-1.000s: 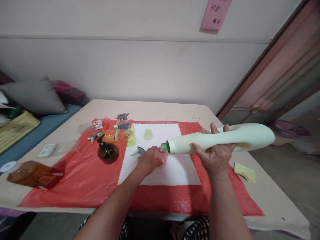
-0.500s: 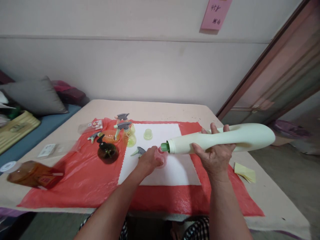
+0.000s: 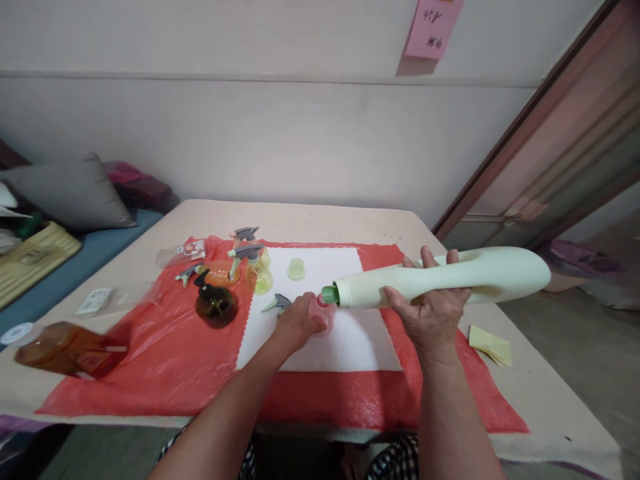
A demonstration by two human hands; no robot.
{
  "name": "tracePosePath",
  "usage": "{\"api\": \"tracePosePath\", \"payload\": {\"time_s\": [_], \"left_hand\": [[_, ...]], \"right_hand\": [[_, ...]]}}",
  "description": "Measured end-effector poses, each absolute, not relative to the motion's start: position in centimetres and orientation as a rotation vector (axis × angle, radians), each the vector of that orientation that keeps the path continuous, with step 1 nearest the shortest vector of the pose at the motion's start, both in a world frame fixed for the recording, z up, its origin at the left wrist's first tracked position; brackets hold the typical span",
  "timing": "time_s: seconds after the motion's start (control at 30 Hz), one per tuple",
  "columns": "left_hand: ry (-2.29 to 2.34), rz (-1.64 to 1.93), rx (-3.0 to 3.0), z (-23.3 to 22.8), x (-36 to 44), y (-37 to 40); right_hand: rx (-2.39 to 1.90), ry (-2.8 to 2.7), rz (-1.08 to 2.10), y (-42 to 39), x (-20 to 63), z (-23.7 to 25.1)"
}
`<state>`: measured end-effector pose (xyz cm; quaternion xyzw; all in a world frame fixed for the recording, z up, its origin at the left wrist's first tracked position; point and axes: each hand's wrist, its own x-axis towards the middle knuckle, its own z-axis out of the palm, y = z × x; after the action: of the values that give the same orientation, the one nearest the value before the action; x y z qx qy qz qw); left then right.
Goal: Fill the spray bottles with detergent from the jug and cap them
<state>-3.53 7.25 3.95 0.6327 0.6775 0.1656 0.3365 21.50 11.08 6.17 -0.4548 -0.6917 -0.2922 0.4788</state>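
Observation:
My right hand (image 3: 430, 313) grips a long pale green bottle (image 3: 450, 275) held on its side above the table, its green spout (image 3: 330, 294) pointing left. The spout meets the mouth of a small pink bottle (image 3: 323, 317) that stands on a white cloth (image 3: 320, 313). My left hand (image 3: 299, 323) is wrapped around that pink bottle. A grey trigger spray head (image 3: 277, 304) lies just left of my left hand, and a pale yellow cap (image 3: 296, 269) rests farther back on the cloth.
A red plastic sheet (image 3: 165, 360) covers the table under the cloth. On it stand a dark brown pump bottle (image 3: 215, 303), yellow and orange spray bottles (image 3: 257, 267), and an amber bottle (image 3: 65, 350) lying at the left edge. Yellow notes (image 3: 490, 343) lie at the right.

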Motion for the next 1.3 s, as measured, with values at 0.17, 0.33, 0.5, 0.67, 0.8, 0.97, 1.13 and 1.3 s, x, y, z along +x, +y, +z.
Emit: {"api": "tracePosePath", "payload": {"time_s": [0.17, 0.33, 0.5, 0.67, 0.8, 0.97, 1.13, 1.3], "left_hand": [[1.734, 0.456, 1.639, 3.81, -3.60, 7.23], [1.729, 0.469, 1.628, 3.58, -3.59, 7.27], [1.728, 0.475, 1.620, 3.62, -3.52, 7.27], [1.725, 0.479, 1.620, 3.73, -3.57, 7.20], [1.723, 0.474, 1.623, 3.76, -3.61, 7.22], [1.728, 0.453, 1.626, 3.85, -3.61, 7.24], [1.734, 0.441, 1.625, 3.78, -3.58, 7.26], [1.736, 0.445, 1.628, 3.60, -3.58, 7.32]], "right_hand": [[-1.132, -1.689, -0.708, 11.14, 21.57, 6.10], [-1.139, -1.684, -0.675, 11.14, 21.56, 6.04], [-1.145, -1.680, -0.695, 11.16, 21.56, 6.08], [-1.179, -1.686, -0.642, 11.19, 21.60, 5.97], [-1.135, -1.690, -0.645, 11.19, 21.61, 5.89], [-1.113, -1.688, -0.681, 11.16, 21.59, 5.99], [-1.084, -1.685, -0.679, 11.23, 21.60, 5.99], [-1.111, -1.679, -0.729, 11.22, 21.57, 6.04]]}}
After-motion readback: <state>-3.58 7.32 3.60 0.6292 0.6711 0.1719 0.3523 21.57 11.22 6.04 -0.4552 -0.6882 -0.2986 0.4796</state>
